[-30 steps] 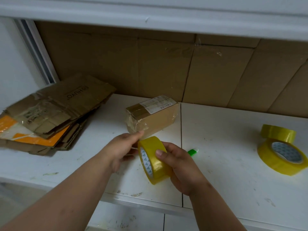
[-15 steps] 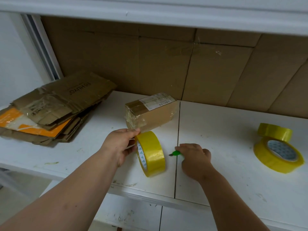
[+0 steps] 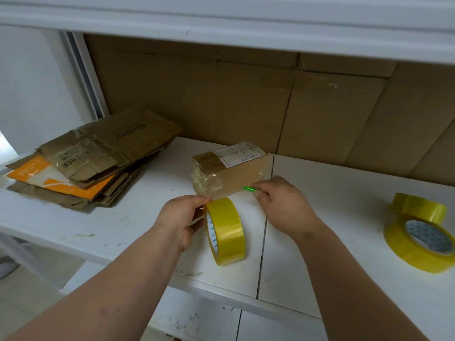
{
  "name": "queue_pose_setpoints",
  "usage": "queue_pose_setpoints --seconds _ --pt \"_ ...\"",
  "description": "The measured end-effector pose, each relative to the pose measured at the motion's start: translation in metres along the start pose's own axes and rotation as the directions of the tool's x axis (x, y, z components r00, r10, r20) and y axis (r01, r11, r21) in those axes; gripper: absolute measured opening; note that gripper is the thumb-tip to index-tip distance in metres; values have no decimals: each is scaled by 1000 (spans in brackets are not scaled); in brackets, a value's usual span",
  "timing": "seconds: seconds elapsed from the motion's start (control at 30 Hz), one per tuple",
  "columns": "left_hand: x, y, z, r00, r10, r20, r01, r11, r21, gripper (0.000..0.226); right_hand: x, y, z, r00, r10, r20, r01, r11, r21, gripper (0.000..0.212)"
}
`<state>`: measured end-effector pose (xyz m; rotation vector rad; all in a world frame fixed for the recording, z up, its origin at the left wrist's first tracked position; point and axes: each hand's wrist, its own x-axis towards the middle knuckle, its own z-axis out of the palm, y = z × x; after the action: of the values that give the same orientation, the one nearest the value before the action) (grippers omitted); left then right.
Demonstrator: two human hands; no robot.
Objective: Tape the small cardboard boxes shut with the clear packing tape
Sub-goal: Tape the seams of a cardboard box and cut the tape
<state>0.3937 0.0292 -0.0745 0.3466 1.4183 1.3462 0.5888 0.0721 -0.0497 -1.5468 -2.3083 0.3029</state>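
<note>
Head cam view here: the left hand (image 3: 181, 221) has its grip on the tape roll (image 3: 225, 231), which is standing on edge on the white worktop (image 3: 138, 217), thumb and fingers pinching up near the top where the loose end probably is. The right hand (image 3: 283, 204) is clenched round a little green cutter (image 3: 249, 189), tip pointing left at the small cardboard box (image 3: 234, 172). That box sits just behind the roll, near the back wall, already wrapped in a fair bit of tape with a label on top.

What I'd worry about: clear tape is a pain, so if the left fingers let go of the free end it'll snap back onto the roll and you're picking at it again. I can't actually see a stretched strip between roll and box, so I can't tell if one's attached. If it is, cutting with the blade that close to the box could nick the cardboard or the tape already laid. The roll is also balanced on its edge, so a tug could tip it or send it rolling off the front lip. And the blade is working pretty near the left fingertips.

Two spare rolls (image 3: 418, 232) sit well off to the right, and a stack of flattened cardboard (image 3: 98, 158) lies on the left.
</note>
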Motion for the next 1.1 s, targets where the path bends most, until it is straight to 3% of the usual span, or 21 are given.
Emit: queue_pose_setpoints --seconds 0.3,0.73,0.9,1.1 --pt "-2 0 4 999 27 -29 -27 1000 7 9 39 -47 -8 976 -147 162 187 945 -270 35" --pt "5 0 2 999 44 -17 -44 999 25 8 58 -56 9 969 -175 174 233 882 -410 24" --pt "5 1 1 999 54 4 -54 998 15 5 60 -51 11 973 -120 196 189 903 -385 25" --pt "6 3 -5 999 45 28 -46 999 10 8 57 -19 13 967 113 228 -16 921 -389 17"
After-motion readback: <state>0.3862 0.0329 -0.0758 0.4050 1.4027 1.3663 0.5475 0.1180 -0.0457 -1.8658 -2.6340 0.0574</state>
